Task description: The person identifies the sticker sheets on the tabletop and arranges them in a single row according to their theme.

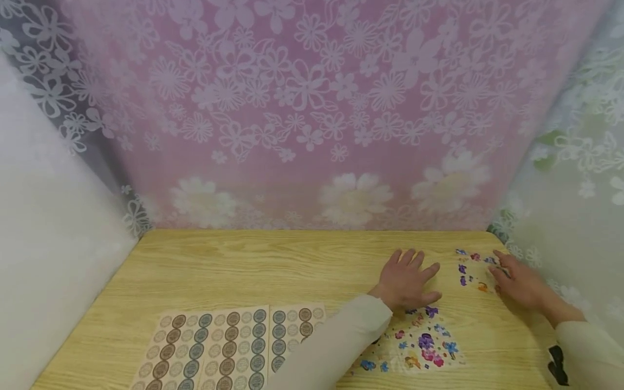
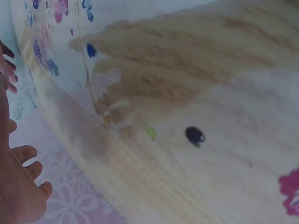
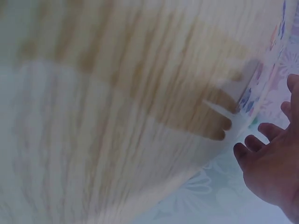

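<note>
My left hand [image 1: 407, 279] is spread over the table just behind a clear sheet of flower stickers [image 1: 409, 362] in purple, pink, blue and orange. The left wrist view shows the same hand [image 2: 21, 191] with its fingers apart and nothing held. Farther right, my right hand [image 1: 521, 284] reaches over the right edge of a second clear flower sticker sheet [image 1: 462, 268]. Its fingers partly cover that sheet; whether they touch it I cannot tell. In the right wrist view the right hand [image 3: 275, 172] has loosely bent, separated fingers.
Paper sheets of round brown and blue seal stickers [image 1: 229, 349] lie at the front left, partly under my left sleeve [image 1: 336, 346]. A small black item [image 1: 558, 365] is beside my right sleeve. Floral cloth [image 1: 312, 135] hangs behind the wooden table [image 1: 244, 265].
</note>
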Motion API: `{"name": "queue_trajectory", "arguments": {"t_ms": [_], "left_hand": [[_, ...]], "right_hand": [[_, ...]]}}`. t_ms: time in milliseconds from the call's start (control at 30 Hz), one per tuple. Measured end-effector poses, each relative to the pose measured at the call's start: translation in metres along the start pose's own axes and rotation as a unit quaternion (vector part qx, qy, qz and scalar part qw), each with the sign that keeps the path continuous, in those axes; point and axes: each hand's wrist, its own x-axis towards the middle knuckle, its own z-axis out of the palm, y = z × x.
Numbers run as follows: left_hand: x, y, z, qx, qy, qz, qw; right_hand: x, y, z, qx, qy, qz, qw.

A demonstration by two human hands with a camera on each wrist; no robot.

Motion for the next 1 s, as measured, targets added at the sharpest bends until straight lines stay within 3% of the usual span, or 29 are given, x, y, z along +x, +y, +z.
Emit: {"name": "queue_trajectory", "arguments": {"t_ms": [400,733,1000], "left_hand": [[0.008,0.006,0.006,-0.028,-0.013,0.022,0.9993],[0.014,0.016,0.008,-0.056,-0.028,0.030,0.9976],[0.021,0.015,0.011,-0.069,-0.034,0.029,0.9966]], "right_hand": [[0.007,0.022,0.001,-0.031,0.004,0.043,0.9986],[0.013,0.017,0.006,-0.047,0.012,0.052,0.9975],[0.018,0.013,0.008,-0.054,0.008,0.048,0.9973]]}}
